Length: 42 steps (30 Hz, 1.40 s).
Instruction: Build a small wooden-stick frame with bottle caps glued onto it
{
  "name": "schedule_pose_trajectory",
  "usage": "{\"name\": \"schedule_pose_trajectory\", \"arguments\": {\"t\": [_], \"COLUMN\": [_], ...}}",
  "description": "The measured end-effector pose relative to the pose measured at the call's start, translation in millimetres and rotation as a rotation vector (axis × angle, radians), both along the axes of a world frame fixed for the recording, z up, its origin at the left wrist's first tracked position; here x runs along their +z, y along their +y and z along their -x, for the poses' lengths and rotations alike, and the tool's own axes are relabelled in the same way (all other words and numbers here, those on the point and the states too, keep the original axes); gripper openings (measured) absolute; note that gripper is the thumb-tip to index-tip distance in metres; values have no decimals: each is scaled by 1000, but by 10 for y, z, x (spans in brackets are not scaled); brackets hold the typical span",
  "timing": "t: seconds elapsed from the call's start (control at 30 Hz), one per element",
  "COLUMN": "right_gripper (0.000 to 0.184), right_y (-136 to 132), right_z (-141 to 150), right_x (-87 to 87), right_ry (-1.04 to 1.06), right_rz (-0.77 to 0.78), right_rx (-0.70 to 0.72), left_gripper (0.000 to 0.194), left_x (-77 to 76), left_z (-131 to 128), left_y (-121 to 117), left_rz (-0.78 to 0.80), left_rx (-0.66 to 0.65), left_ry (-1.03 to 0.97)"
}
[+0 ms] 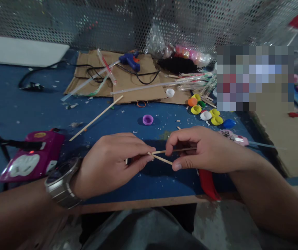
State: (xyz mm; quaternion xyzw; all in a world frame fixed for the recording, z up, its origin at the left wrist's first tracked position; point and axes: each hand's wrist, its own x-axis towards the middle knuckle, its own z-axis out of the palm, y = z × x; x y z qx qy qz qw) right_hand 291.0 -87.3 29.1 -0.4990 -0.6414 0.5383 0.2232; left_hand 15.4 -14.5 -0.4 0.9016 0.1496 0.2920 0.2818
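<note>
Thin wooden sticks (163,160) cross at a point over the near edge of the blue table. My left hand (112,163) is closed, with thumb and forefinger pinching the sticks at the crossing. My right hand (203,149) is on the other side, its thumb against the lower stick's end and its curled forefinger at the upper stick, which runs back under the palm. The sticks spread apart between thumb and forefinger. A purple bottle cap (148,119) lies just beyond both hands. Another wooden stick (96,118) rests on the table at the left.
A blue glue gun (130,60) lies on cardboard (138,93) with its cord. Several coloured caps (196,109) sit at right. A magenta box (34,152) with a lit red light stands left. A red item (208,184) lies near the table edge, below my right hand.
</note>
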Motion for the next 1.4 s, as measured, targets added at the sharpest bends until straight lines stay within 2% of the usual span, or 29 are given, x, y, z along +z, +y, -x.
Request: {"name": "schedule_pose_trajectory", "arguments": {"t": [0.5,0.9,1.1,1.3,1.4], "right_gripper": [34,36,39,25,17], "right_y": [40,66,82,103,111], "right_z": [4,8,-2,-26,-22], "right_x": [-25,-36,-48,-87,-87], "right_ry": [-29,-30,-10,-17,11], "right_rz": [11,2,-1,-153,-179], "right_rx": [-6,-5,-4,112,137], "left_gripper": [11,15,9,10,9], "left_x": [1,35,37,55,62], "left_z": [-3,-4,1,8,0], "left_y": [4,25,43,46,42], "left_rz": [15,115,108,107,113], "left_rx": [11,-2,30,48,41], "left_ry": [-15,18,43,63,54]}}
